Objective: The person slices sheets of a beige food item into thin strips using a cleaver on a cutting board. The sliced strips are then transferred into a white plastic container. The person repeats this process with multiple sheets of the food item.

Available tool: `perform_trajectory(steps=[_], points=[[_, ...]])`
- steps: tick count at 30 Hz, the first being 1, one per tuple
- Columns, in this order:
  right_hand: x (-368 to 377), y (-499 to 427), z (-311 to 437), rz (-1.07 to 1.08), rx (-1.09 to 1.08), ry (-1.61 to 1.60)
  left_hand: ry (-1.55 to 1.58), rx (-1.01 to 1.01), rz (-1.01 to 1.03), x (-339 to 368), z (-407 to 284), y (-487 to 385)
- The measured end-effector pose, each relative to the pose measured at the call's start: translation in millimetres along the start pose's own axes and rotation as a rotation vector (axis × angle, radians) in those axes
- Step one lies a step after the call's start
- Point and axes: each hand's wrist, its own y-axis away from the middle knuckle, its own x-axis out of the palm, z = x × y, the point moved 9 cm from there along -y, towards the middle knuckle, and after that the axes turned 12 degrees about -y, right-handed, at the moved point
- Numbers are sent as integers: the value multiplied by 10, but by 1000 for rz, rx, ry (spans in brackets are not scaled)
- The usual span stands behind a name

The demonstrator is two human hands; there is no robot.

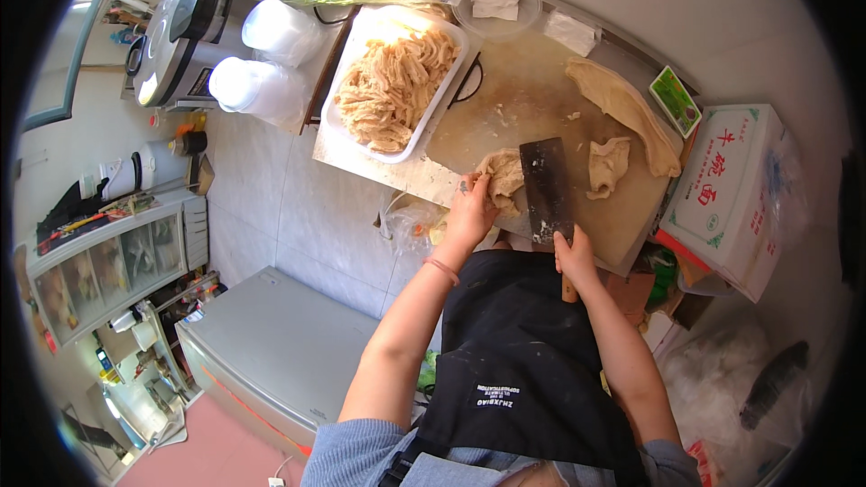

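Observation:
My right hand point(576, 257) grips the wooden handle of a dark Chinese cleaver point(547, 182) whose wide blade lies over the cutting board point(514, 88). My left hand point(471, 206) holds a folded piece of pale tan meat, likely cooked tripe point(502, 174), just left of the blade. Part of that piece is hidden behind the fingers and the blade. A smaller tan piece point(607, 166) lies to the right of the cleaver. Beyond it stretches a long tan piece point(622, 111). Small scraps dot the board.
A white plastic tray point(438, 96) heaped with tan strips point(399, 84) stands at the board's left. A clear round lid point(467, 17) bearing paper lies behind. On the right stands a printed cardboard box point(724, 182). Stacked white tubs point(260, 84) and a large cooker point(179, 40) occupy the far left.

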Motion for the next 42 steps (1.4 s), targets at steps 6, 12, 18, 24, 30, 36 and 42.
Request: perform_trajectory(steps=[6, 12, 18, 24, 30, 36, 42], points=[[7, -11, 157, 11, 1, -65, -97, -127, 113, 228, -19, -125], [-33, 104, 606, -8, -51, 34, -8, -116, 59, 270, -82, -331], [137, 225, 894, 50, -397, 453, 77, -164, 28, 164, -86, -293], [205, 249, 848, 109, -388, 518, 68, -174, -12, 122, -36, -242], [213, 180, 700, 46, -445, 655, 217, -275, 1, 163, 105, -173], [337, 144, 733, 49, -396, 842, 415, -575, 27, 191, 542, 1], [333, 25, 692, 68, -456, 676, 836, -758, -70, -259, 1006, 117]])
